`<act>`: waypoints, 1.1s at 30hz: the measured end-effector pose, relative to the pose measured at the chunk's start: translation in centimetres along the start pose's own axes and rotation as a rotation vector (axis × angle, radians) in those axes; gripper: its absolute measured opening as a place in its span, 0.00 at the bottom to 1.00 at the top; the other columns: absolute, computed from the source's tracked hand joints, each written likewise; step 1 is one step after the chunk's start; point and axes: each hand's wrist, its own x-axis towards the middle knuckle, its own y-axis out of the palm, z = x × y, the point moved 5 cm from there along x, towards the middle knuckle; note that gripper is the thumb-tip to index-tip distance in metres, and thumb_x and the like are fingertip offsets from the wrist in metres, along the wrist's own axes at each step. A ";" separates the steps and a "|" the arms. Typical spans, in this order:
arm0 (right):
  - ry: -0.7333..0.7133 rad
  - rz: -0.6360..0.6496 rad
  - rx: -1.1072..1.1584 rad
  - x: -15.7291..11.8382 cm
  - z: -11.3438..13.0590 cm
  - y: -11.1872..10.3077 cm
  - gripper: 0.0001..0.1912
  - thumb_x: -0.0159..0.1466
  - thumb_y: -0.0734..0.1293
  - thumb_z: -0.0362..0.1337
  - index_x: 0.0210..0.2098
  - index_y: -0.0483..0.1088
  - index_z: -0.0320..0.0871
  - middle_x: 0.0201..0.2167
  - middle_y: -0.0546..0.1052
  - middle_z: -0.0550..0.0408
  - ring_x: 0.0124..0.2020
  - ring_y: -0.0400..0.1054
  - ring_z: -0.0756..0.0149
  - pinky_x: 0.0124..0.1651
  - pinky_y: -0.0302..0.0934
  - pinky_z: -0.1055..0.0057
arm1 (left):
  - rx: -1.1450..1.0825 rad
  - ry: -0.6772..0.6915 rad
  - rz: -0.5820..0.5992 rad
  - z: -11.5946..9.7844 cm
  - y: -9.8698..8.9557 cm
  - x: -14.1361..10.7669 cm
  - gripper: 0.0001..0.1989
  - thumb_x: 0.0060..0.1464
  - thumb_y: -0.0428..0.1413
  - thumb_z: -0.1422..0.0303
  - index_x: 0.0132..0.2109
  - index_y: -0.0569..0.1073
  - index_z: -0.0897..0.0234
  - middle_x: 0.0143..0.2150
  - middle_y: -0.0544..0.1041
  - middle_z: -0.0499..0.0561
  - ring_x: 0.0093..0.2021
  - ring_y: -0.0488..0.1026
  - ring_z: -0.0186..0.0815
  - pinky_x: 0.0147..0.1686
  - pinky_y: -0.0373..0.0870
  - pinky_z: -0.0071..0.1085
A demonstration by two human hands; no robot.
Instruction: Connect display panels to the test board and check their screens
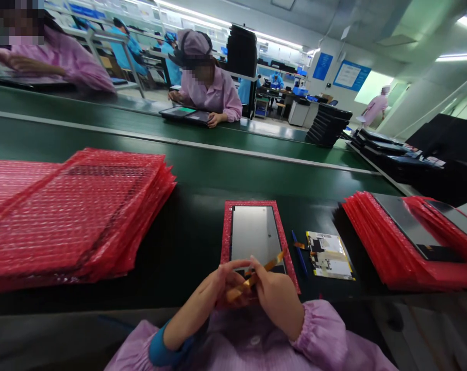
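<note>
Just above the near table edge, my left hand (214, 291) and my right hand (276, 293) meet with curled fingers. Between them is an orange-brown flex strip (241, 291), pinched in my right hand; the fingers of my left hand close around its lower end. Beneath and beyond the hands, a grey screen panel (254, 232) lies on a red bubble-wrap sheet (226, 226). To the right are a blue pen (301, 257) and a white sheet of parts with yellow edges (330, 255).
Red bubble-wrap stacks (71, 216) fill the left side. More red wrap (376, 247) with grey panels (407, 221) lies at right. Across the bench, a person in pink (214, 87) handles a dark tray (187, 114). Black trays (328, 125) stand stacked at the back right.
</note>
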 end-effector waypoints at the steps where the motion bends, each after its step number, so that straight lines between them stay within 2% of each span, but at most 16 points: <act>1: -0.006 0.027 -0.030 0.0 0.1 0.2 0.27 0.65 0.55 0.28 0.64 0.60 0.38 0.27 0.80 0.49 0.26 0.75 0.57 0.25 0.63 0.68 | 0.002 -0.031 0.013 0.0 0.1 0.0 0.35 0.53 0.50 0.40 0.57 0.68 0.62 0.36 0.76 0.52 0.34 0.77 0.40 0.33 0.72 0.33; 4: -0.023 0.052 -0.063 -0.1 0.0 0.3 0.29 0.65 0.54 0.27 0.66 0.55 0.39 0.28 0.81 0.49 0.27 0.75 0.58 0.26 0.64 0.68 | 0.115 -0.027 0.028 -0.8 0.0 -0.3 0.36 0.46 0.62 0.47 0.56 0.69 0.63 0.34 0.74 0.49 0.31 0.74 0.35 0.28 0.69 0.28; 6: -0.047 0.052 -0.060 -0.1 -0.1 0.4 0.30 0.65 0.54 0.26 0.66 0.54 0.39 0.29 0.81 0.50 0.27 0.75 0.58 0.27 0.64 0.69 | 0.144 -0.008 0.043 -1.6 -0.1 -0.4 0.34 0.45 0.63 0.48 0.55 0.70 0.64 0.33 0.74 0.49 0.30 0.72 0.33 0.28 0.69 0.27; 9: -0.091 0.016 -0.003 -0.1 0.0 0.4 0.31 0.64 0.54 0.26 0.67 0.52 0.40 0.29 0.80 0.51 0.27 0.75 0.59 0.27 0.64 0.69 | 0.084 -0.063 0.087 -1.9 0.0 -0.5 0.29 0.48 0.63 0.53 0.53 0.72 0.65 0.31 0.75 0.49 0.29 0.72 0.33 0.26 0.70 0.27; 13: -0.181 -0.121 0.189 -0.6 0.3 -0.3 0.29 0.68 0.53 0.30 0.68 0.49 0.41 0.31 0.80 0.52 0.27 0.74 0.60 0.28 0.64 0.68 | 0.012 -0.116 0.108 -1.8 -0.3 -0.3 0.24 0.46 0.66 0.61 0.49 0.73 0.65 0.29 0.75 0.47 0.26 0.72 0.31 0.24 0.68 0.25; 15: -0.228 -0.226 0.299 -1.4 0.1 -1.0 0.28 0.69 0.53 0.33 0.68 0.48 0.43 0.31 0.79 0.53 0.28 0.73 0.62 0.30 0.64 0.69 | -0.010 -0.090 0.045 -2.0 -0.7 -0.1 0.23 0.46 0.66 0.62 0.48 0.73 0.64 0.29 0.74 0.46 0.24 0.71 0.29 0.22 0.67 0.24; 17: -0.243 -0.330 0.406 -2.4 -0.4 -1.6 0.26 0.69 0.55 0.34 0.66 0.52 0.43 0.31 0.78 0.54 0.28 0.72 0.64 0.31 0.64 0.70 | -0.033 -0.042 -0.042 -2.5 -1.1 0.2 0.22 0.46 0.65 0.63 0.48 0.73 0.65 0.28 0.73 0.45 0.23 0.70 0.28 0.21 0.65 0.23; 19: -0.188 -0.383 0.513 -3.1 -1.1 -2.0 0.19 0.69 0.57 0.35 0.58 0.64 0.44 0.33 0.79 0.53 0.30 0.72 0.66 0.34 0.65 0.71 | -0.050 0.007 -0.118 -2.8 -1.3 0.6 0.22 0.46 0.65 0.63 0.48 0.73 0.66 0.28 0.73 0.45 0.23 0.69 0.27 0.22 0.64 0.23; 20: -0.136 -0.363 0.577 -3.2 -1.4 -2.0 0.15 0.69 0.58 0.35 0.52 0.69 0.44 0.33 0.79 0.53 0.31 0.73 0.66 0.34 0.65 0.72 | -0.050 0.026 -0.152 -2.9 -1.2 0.8 0.22 0.45 0.65 0.63 0.47 0.73 0.67 0.28 0.73 0.45 0.24 0.69 0.27 0.22 0.64 0.22; 22: -0.028 -0.256 0.731 -3.1 -1.7 -1.5 0.11 0.68 0.59 0.38 0.42 0.73 0.45 0.33 0.79 0.54 0.31 0.73 0.67 0.34 0.65 0.73 | -0.031 0.059 -0.197 -2.7 -0.7 1.2 0.23 0.44 0.66 0.63 0.48 0.72 0.67 0.28 0.74 0.45 0.25 0.70 0.28 0.23 0.64 0.22; 25: 0.086 -0.139 0.991 -2.3 -1.6 -0.8 0.10 0.67 0.63 0.42 0.41 0.73 0.46 0.34 0.79 0.54 0.33 0.73 0.66 0.33 0.65 0.73 | 0.028 0.110 -0.227 -2.2 0.9 1.8 0.23 0.46 0.65 0.65 0.49 0.71 0.68 0.29 0.77 0.47 0.27 0.72 0.30 0.25 0.65 0.23; 29: 0.207 -0.245 1.166 -1.3 -2.2 -0.6 0.10 0.61 0.69 0.43 0.39 0.72 0.44 0.35 0.78 0.53 0.36 0.73 0.63 0.37 0.67 0.71 | 0.127 0.231 -0.293 -1.7 2.4 2.0 0.20 0.50 0.61 0.67 0.50 0.70 0.67 0.33 0.80 0.50 0.34 0.76 0.34 0.35 0.71 0.27; 33: 0.215 -0.285 1.199 -0.6 -2.7 -0.6 0.08 0.59 0.70 0.41 0.35 0.72 0.44 0.32 0.76 0.55 0.33 0.71 0.64 0.35 0.65 0.71 | 0.206 0.286 -0.302 -1.2 2.6 1.8 0.18 0.52 0.58 0.69 0.51 0.70 0.65 0.35 0.81 0.50 0.36 0.78 0.35 0.39 0.72 0.29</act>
